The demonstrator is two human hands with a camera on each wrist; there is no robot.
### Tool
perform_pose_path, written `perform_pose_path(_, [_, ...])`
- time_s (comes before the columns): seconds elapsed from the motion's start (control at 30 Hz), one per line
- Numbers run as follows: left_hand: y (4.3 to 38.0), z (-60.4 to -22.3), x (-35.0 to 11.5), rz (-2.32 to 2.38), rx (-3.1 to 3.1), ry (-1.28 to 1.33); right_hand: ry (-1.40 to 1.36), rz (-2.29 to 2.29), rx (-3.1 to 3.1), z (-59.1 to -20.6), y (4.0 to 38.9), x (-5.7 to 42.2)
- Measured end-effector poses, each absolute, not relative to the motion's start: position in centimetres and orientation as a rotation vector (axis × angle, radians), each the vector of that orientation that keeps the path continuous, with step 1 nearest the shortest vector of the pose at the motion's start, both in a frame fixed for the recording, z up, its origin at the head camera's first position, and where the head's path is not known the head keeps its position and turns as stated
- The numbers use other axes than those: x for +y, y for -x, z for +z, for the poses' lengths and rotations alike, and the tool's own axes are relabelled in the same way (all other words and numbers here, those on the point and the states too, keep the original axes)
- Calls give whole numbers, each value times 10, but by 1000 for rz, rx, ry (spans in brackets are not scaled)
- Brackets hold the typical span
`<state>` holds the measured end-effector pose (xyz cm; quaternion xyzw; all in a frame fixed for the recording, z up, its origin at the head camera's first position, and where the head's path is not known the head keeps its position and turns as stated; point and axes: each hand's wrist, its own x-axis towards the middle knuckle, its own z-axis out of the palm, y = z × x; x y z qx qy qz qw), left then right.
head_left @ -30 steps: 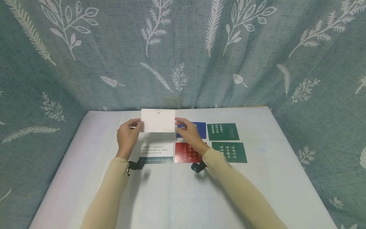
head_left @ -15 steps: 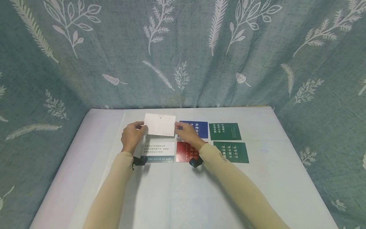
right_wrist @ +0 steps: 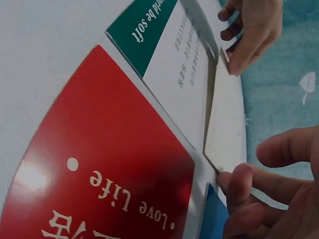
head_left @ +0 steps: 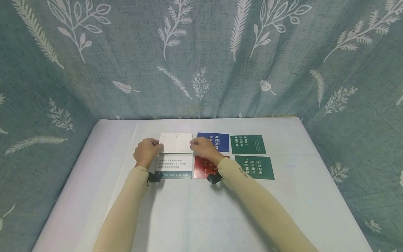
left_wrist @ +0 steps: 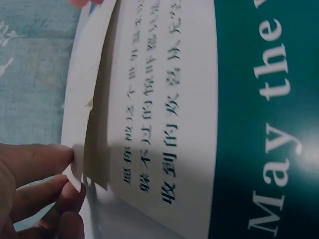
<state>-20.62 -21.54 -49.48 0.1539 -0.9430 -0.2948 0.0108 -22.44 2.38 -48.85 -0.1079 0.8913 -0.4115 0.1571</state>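
Observation:
A white card (head_left: 176, 142), plain but for small print near its top, sits at the upper left of a grouping of cards. My left hand (head_left: 146, 152) pinches its left edge; in the left wrist view the fingers (left_wrist: 70, 196) lie to both sides of its corner. At the card's right edge are the fingertips of my right hand (head_left: 204, 148), and the right wrist view has them at the near corner with one finger extended apart. The card's near edge stands tilted up, shadowing a white-and-green printed card (head_left: 174, 167) just in front.
Right of the white card lies a blue card (head_left: 221, 141), then a green card (head_left: 248, 144). The front row holds a red card (head_left: 201, 168), partly under my right arm, and another green card (head_left: 256, 168). A patterned curtain (head_left: 214, 87) rises behind the white table (head_left: 176, 213).
Both hands have brought the white card down from above the table toward the back-left spot, and its near edge now meets the printed card's far edge in the head view.

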Motion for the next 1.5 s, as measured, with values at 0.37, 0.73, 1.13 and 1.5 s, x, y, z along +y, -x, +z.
perform_pose_path(0.37, [207, -498, -215, -910, -2949, -481, 316, -1132, 2566, -484, 221, 23])
perform_pose_path(0.73, [203, -496, -218, -931, -2923, -468, 249, -1375, 2428, -488, 217, 34])
perform_pose_path(1.13, [198, -483, -185, -918, -2840, -290, 224, -1440, 2565, -478, 208, 66])
perform_pose_path(1.5, [203, -486, -143, -970, -2902, -107, 136, -1413, 2659, -470, 209, 111])
